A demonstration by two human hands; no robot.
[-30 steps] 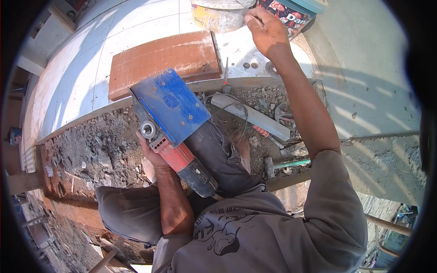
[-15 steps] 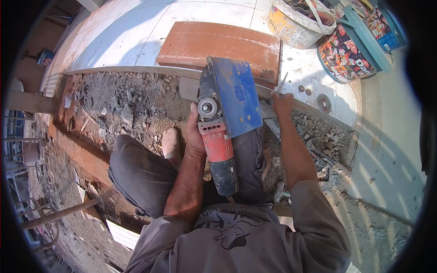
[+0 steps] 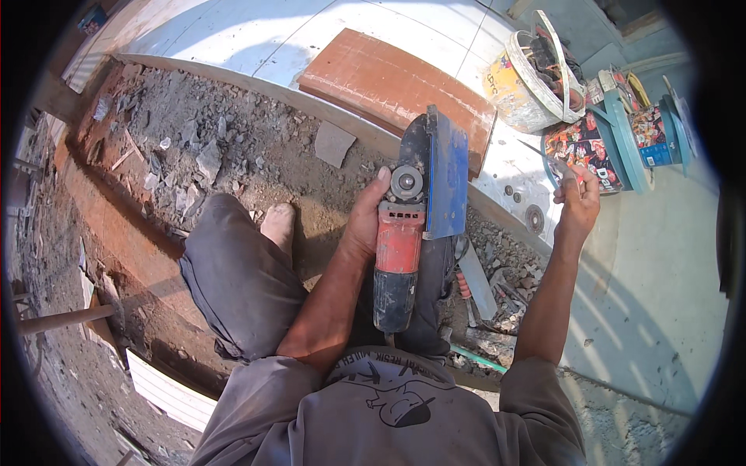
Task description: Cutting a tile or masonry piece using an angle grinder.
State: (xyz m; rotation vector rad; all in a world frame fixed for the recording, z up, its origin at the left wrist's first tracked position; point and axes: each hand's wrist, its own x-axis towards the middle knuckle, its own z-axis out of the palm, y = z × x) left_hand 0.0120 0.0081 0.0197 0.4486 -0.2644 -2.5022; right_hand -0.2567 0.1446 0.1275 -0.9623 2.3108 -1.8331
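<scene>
My left hand (image 3: 365, 213) grips an angle grinder (image 3: 399, 245) at its gear head, above my lap. The grinder has a red and black body, a round flange (image 3: 406, 182) facing up, and a scuffed blue plate (image 3: 447, 182) along its right side. My right hand (image 3: 579, 203) is raised over the floor at the right, apart from the grinder. Its fingers are closed on a thin metal tool (image 3: 554, 167), whose exact kind is unclear. Below that hand, a toothed metal disc (image 3: 535, 219) and two small round metal pieces (image 3: 509, 190) lie on the white tile ledge.
A brown board (image 3: 396, 74) lies on the tiles. Beyond it stand a dirty white bucket (image 3: 528, 89) and printed tubs with teal rims (image 3: 590, 144). Rubble (image 3: 210, 159) fills the trench around my bare foot (image 3: 278, 225). A red-handled tool (image 3: 464, 286) lies near my right leg.
My right hand has lifted and moved right, away from the tile edge, with the thin metal tool. The grinder has turned more upright in my left hand. My view has shifted.
</scene>
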